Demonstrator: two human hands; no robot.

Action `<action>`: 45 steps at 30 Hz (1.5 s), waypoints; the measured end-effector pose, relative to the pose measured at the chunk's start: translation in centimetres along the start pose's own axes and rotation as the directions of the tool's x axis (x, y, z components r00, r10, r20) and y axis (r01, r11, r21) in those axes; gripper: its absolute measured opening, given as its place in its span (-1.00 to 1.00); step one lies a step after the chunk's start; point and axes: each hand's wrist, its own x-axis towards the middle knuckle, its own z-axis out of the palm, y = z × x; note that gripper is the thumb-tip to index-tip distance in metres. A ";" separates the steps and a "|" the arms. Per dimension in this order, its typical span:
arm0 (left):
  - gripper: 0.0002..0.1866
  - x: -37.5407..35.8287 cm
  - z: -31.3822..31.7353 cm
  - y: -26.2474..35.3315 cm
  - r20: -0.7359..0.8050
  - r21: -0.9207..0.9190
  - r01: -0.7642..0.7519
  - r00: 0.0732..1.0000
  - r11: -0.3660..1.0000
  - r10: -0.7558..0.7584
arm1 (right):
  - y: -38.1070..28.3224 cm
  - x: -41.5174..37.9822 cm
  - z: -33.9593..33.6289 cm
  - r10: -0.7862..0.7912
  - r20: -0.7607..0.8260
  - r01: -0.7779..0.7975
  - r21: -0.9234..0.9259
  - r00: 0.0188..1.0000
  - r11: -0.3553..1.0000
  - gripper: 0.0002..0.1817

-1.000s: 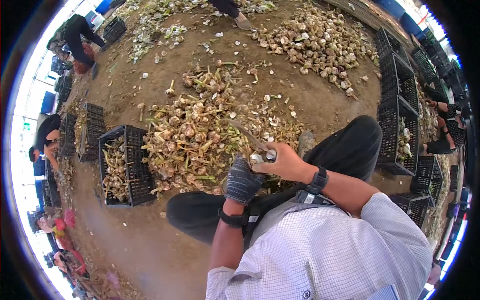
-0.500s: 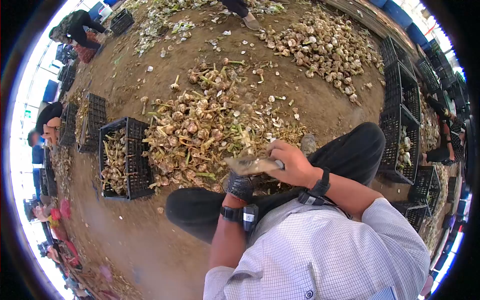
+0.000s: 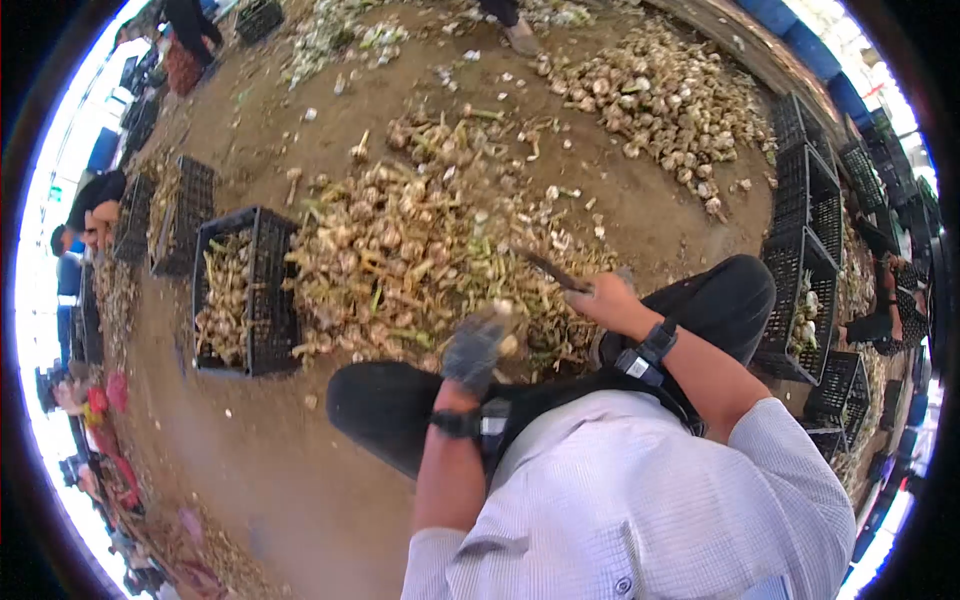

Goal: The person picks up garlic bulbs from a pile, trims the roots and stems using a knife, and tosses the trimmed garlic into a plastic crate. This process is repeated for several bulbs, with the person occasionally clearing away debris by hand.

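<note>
My left hand (image 3: 474, 352), in a dark grey glove and smeared by motion, is closed around a pale garlic bulb (image 3: 508, 345) in front of my lap. My bare right hand (image 3: 606, 303) grips a knife (image 3: 552, 270), its dark blade pointing up and left, apart from the left hand. Just beyond both hands spreads a heap of garlic bulbs (image 3: 385, 240) with stalks and dry leaves. Trimmed stalks and peelings lie right beneath the blade.
A black crate (image 3: 272, 300) with garlic in it stands left of the heap. Another garlic pile (image 3: 680, 105) lies at the far right. More black crates (image 3: 805, 300) line the right side. People sit or bend along the edges, and a person's shoe (image 3: 522, 40) shows at the top.
The knife has swung away from the left hand, from lying across between both hands to pointing up over the heap. My hands have moved apart, and a pale bulb now shows at the left fingers.
</note>
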 end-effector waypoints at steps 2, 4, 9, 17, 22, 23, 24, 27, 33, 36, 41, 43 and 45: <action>-0.44 2.4 2.3 1.1 0.267 -0.280 0.521 0.849 0.806 -0.456 | -0.6 -0.1 1.2 -0.144 -0.074 0.149 0.070 0.987 0.986 -0.53; -0.34 2.9 3.0 4.1 0.217 0.022 0.427 0.881 0.904 -0.421 | 0.2 0.7 3.8 -0.218 -0.132 0.231 0.096 0.967 0.968 -0.48; -0.18 2.5 2.4 5.1 -0.043 0.239 0.295 0.955 0.925 -0.293 | 1.1 1.8 1.2 0.084 -0.020 -0.085 -0.064 0.996 0.994 -0.62; -0.63 -7.1 -16.9 -0.4 -0.749 -0.610 0.014 0.315 0.792 -0.582 | 15.3 8.8 -26.0 0.017 -0.813 -0.367 -0.245 0.583 0.897 -0.63; -0.36 -17.6 -13.8 -21.3 -0.542 -0.207 0.956 0.066 0.209 -0.838 | 16.4 9.5 -21.1 0.030 -0.803 -0.343 -0.221 0.596 0.913 -0.51; -0.33 -18.6 -12.6 -22.3 -0.426 -0.211 0.959 0.081 0.187 -0.901 | 16.3 9.4 -18.5 0.018 -0.777 -0.315 -0.233 0.629 0.920 -0.49; -0.35 -19.6 -10.2 -24.9 -0.473 -0.159 0.972 0.078 0.172 -0.878 | 15.9 9.3 -15.9 0.007 -0.751 -0.284 -0.242 0.661 0.928 -0.46; -0.33 -21.1 -5.0 -29.7 -0.486 -0.093 0.992 0.034 0.090 -0.874 | 10.2 6.8 -7.7 -0.101 -0.644 -0.063 -0.225 0.758 0.972 -0.53; -0.49 -15.9 -7.3 -25.1 -0.283 -0.253 0.955 -0.224 -0.153 -0.933 | 5.3 3.8 -1.5 -0.074 -0.443 -0.077 -0.312 0.893 0.947 -0.66; -0.54 -20.0 -3.8 -30.5 -0.368 -0.611 0.755 -0.003 0.239 -0.930 | 4.6 2.8 -0.3 -0.170 -0.352 -0.016 -0.469 0.921 0.883 -0.65; -0.62 -14.8 -10.8 -23.7 -0.496 -0.782 0.254 0.299 0.569 -0.815 | 2.9 2.6 1.5 -0.136 -0.267 0.071 -0.240 0.954 0.968 -0.66; -0.61 -12.1 -15.1 -18.8 -0.440 -0.817 0.154 0.458 0.556 -0.773 | -0.5 2.1 2.5 -0.194 -0.239 0.151 -0.185 0.952 0.971 -0.69; -0.60 -9.6 -18.6 -14.0 -0.459 -0.766 0.084 0.622 0.637 -0.634 | -3.1 1.9 3.2 -0.314 -0.214 0.286 -0.153 0.925 0.946 -0.73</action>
